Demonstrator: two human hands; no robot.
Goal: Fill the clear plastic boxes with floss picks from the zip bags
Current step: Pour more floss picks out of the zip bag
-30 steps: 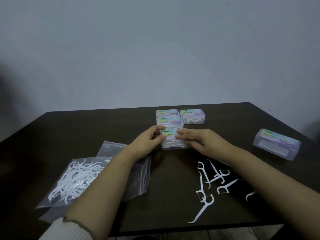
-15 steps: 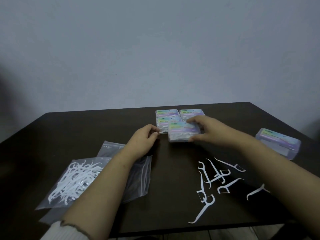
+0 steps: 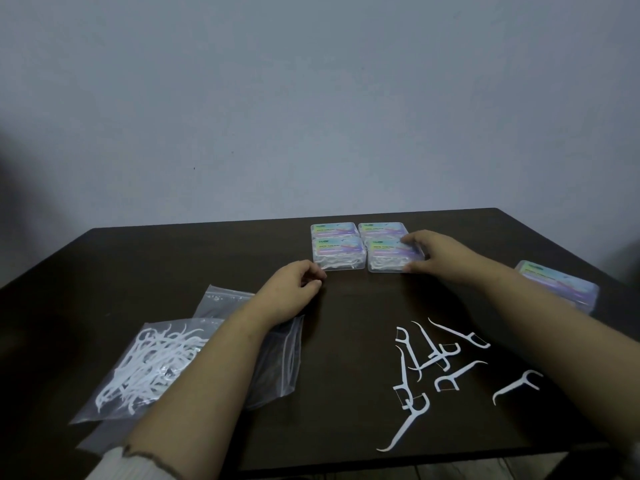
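right hand (image 3: 440, 252): grips front-right box (image 3: 394, 255) — set in four-box block
left hand (image 3: 294, 292): loosely curled, holds nothing — on desk (image 3: 173, 258)

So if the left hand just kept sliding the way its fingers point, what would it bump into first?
Most likely the near-left clear box in the group of four: the left hand points up and slightly right toward its near corner, only a small gap away. How high the hand sits above the table is unclear.

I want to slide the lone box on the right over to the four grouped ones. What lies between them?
In the head view, the right hand and its forearm cross that stretch, gripping the near-right box; otherwise bare table.
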